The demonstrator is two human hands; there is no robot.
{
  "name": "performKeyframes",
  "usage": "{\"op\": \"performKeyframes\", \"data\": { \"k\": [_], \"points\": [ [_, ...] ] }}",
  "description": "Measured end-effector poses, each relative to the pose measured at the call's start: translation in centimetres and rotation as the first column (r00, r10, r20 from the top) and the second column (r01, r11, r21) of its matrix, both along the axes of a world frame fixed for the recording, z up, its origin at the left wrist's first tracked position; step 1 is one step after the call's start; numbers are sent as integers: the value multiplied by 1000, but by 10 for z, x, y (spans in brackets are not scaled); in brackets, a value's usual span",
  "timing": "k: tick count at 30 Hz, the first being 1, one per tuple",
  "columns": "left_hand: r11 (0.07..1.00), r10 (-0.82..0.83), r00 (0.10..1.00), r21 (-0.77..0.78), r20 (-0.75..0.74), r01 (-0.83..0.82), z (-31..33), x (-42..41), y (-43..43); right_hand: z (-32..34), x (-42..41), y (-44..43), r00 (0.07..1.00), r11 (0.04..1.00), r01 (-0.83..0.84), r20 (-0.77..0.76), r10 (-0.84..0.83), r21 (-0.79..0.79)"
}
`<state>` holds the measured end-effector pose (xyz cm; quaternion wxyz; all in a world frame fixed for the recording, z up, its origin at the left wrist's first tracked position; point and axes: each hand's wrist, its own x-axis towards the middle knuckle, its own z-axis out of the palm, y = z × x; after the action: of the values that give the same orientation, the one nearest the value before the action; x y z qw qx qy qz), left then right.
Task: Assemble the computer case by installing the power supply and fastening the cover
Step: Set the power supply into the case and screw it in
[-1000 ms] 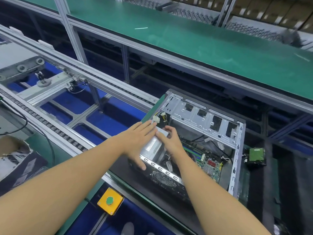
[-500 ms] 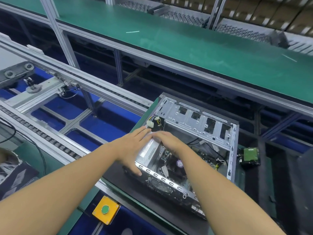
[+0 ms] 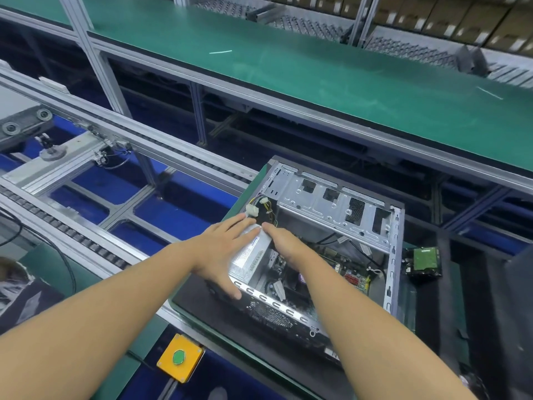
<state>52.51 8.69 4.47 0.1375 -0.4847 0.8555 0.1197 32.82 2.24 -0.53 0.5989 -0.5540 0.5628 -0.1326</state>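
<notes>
Left grip [image 3: 222, 255]: released, fingers straight, laid flat over power supply [image 3: 253, 255], thumb down at near rim of case [image 3: 331, 203]. Right grip [image 3: 284, 246]: released, straight fingers pressing supply's inner edge, tips just beside left ones. Power supply in near-left corner of open case, cables [image 3: 259, 204] bunched beyond. Case on dark-topped, green-edged bench [image 3: 196, 295]. Hard drive [image 3: 424, 259] near case's right side. Conveyor rails [image 3: 86, 232] left; green shelf [image 3: 317, 76] above, behind. Yellow button box [image 3: 178, 357] below near edge.

A yellow button box [image 3: 189, 369] sits lower centre. A hard drive [image 3: 426, 259] lies mid-right. Cardboard boxes [image 3: 461, 18] line the upper right.
</notes>
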Motion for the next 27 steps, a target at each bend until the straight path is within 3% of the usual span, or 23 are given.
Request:
{"op": "performKeyframes", "data": {
  "k": [5,9,16,20,27],
  "points": [
    [999,-8,1000,-34,7,8,-5,1,-3,8,0,18,997,982,58,-48,-67,-179],
    [992,-69,991,-95,118,80,-3,-1,-9,11,-8,43,998,979,36,-45,-46,-202],
    [989,-148,975,37,168,144,8,-24,-16,26,-22,86,997,989,-3,-71,-8,-151],
    [981,-186,970,-35,157,193,6,-23,-15,35,-11,104,932,961,-122,-360,25,-249],
    [971,-218,975,-91,44,221,-8,-18,-17,39,-2,144,765,925,-77,-617,-185,-373]
  ]
}}
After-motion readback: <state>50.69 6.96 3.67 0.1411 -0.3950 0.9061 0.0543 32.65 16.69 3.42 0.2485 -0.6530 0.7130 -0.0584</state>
